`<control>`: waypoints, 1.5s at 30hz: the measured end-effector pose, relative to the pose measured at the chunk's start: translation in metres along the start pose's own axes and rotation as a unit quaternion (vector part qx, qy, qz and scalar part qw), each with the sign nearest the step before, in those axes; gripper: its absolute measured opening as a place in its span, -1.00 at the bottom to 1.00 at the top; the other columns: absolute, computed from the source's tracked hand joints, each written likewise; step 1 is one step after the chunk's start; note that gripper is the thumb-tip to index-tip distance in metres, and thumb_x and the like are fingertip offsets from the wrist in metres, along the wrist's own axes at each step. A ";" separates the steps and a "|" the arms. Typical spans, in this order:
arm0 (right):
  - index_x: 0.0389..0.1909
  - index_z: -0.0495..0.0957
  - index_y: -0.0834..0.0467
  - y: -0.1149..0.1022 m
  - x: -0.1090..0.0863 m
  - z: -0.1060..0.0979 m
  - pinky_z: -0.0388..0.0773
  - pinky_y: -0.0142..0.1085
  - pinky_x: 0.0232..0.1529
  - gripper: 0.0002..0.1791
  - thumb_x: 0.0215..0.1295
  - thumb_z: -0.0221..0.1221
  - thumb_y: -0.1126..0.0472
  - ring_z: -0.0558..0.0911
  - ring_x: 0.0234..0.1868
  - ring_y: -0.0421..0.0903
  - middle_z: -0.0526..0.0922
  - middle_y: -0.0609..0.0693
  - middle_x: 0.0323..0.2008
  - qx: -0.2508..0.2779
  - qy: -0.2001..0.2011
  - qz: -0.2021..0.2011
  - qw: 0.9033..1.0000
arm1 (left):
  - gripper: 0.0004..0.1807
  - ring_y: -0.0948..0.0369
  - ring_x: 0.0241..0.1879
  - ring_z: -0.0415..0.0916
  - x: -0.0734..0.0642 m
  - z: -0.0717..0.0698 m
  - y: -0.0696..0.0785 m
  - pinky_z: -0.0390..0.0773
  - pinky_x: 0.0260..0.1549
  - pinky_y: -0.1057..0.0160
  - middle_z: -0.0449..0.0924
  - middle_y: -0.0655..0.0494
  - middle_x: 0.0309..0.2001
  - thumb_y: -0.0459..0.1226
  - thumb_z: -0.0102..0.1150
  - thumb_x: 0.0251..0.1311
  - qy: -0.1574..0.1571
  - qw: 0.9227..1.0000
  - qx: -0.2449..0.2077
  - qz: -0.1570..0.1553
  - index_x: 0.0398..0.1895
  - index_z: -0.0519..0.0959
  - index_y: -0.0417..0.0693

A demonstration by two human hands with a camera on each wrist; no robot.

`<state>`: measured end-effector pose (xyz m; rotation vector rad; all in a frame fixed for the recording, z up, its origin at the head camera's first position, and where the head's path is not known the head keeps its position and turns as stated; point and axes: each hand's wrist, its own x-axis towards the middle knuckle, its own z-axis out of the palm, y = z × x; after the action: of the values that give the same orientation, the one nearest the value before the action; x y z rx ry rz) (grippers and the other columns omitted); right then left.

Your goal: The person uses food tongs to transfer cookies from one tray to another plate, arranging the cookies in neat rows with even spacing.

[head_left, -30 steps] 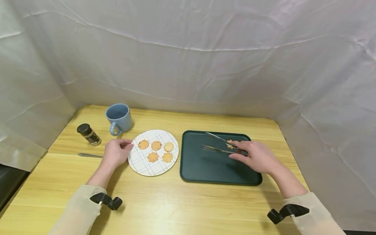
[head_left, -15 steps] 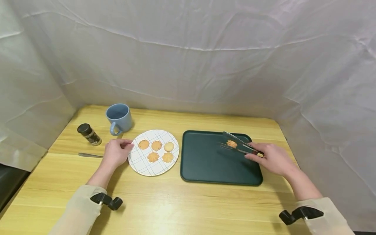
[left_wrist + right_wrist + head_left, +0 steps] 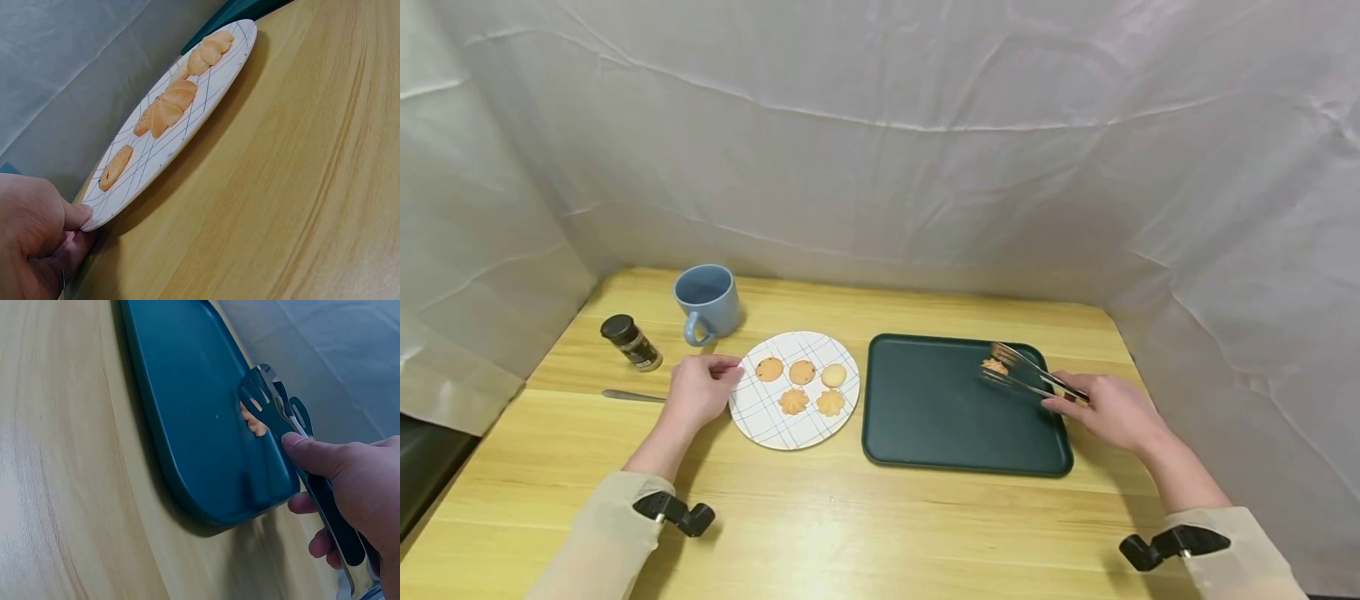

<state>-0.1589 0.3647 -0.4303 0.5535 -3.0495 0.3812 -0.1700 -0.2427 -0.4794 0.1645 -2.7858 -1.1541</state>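
My left hand [image 3: 695,390] pinches the left rim of a round white plate [image 3: 771,429] with blue lines, thumb on top in the left wrist view. Several cookies lie on the plate: flower-shaped cookies [image 3: 793,402] in front, round ones [image 3: 802,372] behind. With my right hand [image 3: 1112,412] I hold metal tongs [image 3: 331,515], thumb along one arm. Their slotted ends are spread apart at a flower-shaped cookie [image 3: 995,366] near the back right of the dark green tray [image 3: 940,425]. The tongs partly hide this cookie in the right wrist view.
A blue mug [image 3: 709,300] stands behind the plate to the left. Beside it leans into view a black-capped spice jar [image 3: 632,342]. A metal utensil handle [image 3: 632,396] pokes out left of my left hand. Pale cloth [image 3: 880,167] encloses the table's back and sides.
My right hand has drawn the tongs to the right, so their ends have come from left of the tray cookie to right at it. My left hand stays on the plate.
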 end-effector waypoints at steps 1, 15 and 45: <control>0.34 0.62 0.21 0.001 0.000 0.000 0.41 -0.15 -0.39 -0.25 0.43 0.28 -0.31 0.49 -0.44 -0.14 0.79 0.11 -0.11 0.002 -0.002 0.003 1.000 | -0.72 -0.02 -0.12 0.66 0.000 0.000 0.000 0.52 -0.08 0.03 0.79 -0.12 -0.14 -0.25 0.26 0.45 -0.001 1.000 0.000 0.000 0.04 0.76 -0.25; 0.36 0.59 0.24 0.009 -0.003 0.008 0.56 0.24 0.04 -0.29 0.52 0.20 -0.26 0.67 0.16 0.29 0.69 0.27 0.18 0.033 -0.018 0.018 0.999 | -0.72 -0.01 -0.13 0.66 0.000 0.000 0.000 0.52 -0.10 0.05 0.79 -0.11 -0.15 -0.25 0.26 0.45 -0.003 1.000 -0.001 -0.003 0.05 0.76 -0.25; 0.36 0.61 0.18 -0.014 -0.005 -0.002 0.58 0.05 -0.10 -0.30 0.48 0.24 -0.26 0.71 -0.07 0.01 0.74 0.17 0.14 0.028 0.007 -0.010 1.000 | -0.72 -0.01 -0.13 0.66 0.000 0.000 0.000 0.52 -0.10 0.05 0.79 -0.11 -0.15 -0.26 0.26 0.45 -0.003 1.000 0.001 -0.001 0.04 0.76 -0.25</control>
<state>-0.1498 0.3544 -0.4253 0.5820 -3.0262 0.4681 -0.1704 -0.2427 -0.4798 0.1649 -2.7925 -1.1532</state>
